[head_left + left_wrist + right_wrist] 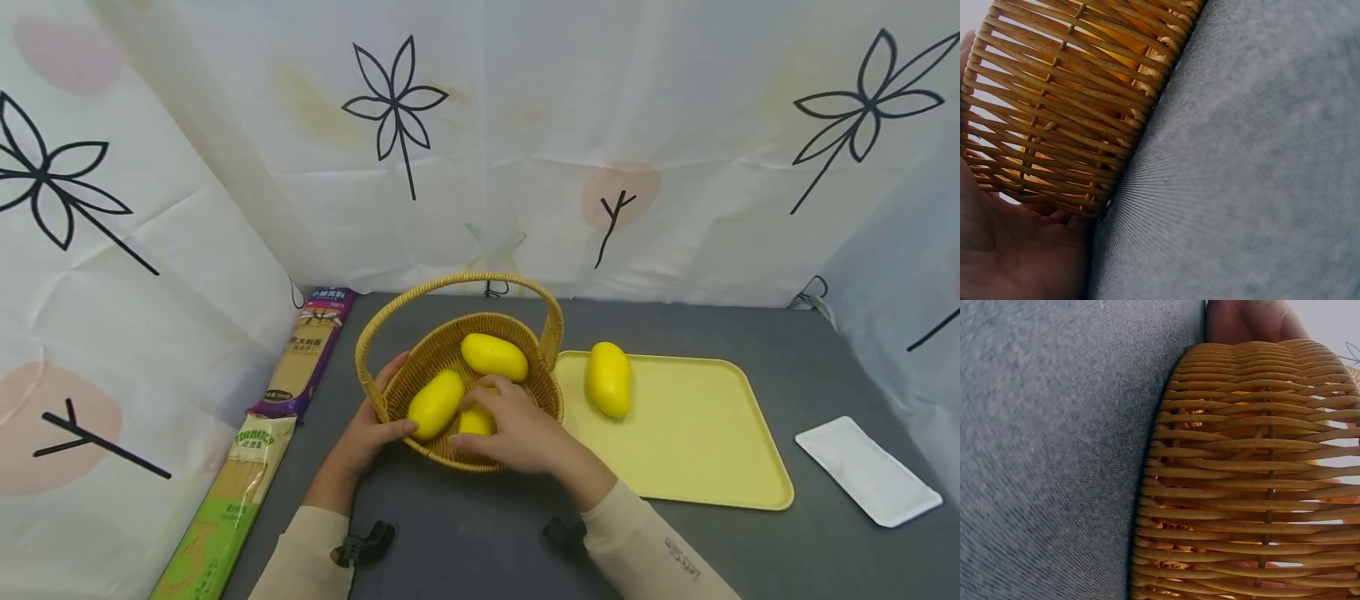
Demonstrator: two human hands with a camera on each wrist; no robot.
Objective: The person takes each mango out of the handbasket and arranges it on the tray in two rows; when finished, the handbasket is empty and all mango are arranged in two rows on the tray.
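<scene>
My left hand [367, 433] grips the left side of the wicker basket [431, 358], thumb over its rim and fingers along its outer wall. My right hand [513, 425] is inside the basket, thumb and fingers curled around a yellow fruit [476, 421] near the front wall; how firmly they press, I cannot tell. Two more lie in the basket: the left fruit [436, 405], beside my left thumb, and the back fruit [495, 357], toward the far wall. Just right of the basket is a yellow tray [697, 433], bearing a fourth fruit [609, 380] at its basket side. Well right of the basket, past the tray, lies a white dish [868, 471]. Left of the basket lie a purple packet [309, 354] and a green packet [225, 508].
</scene>
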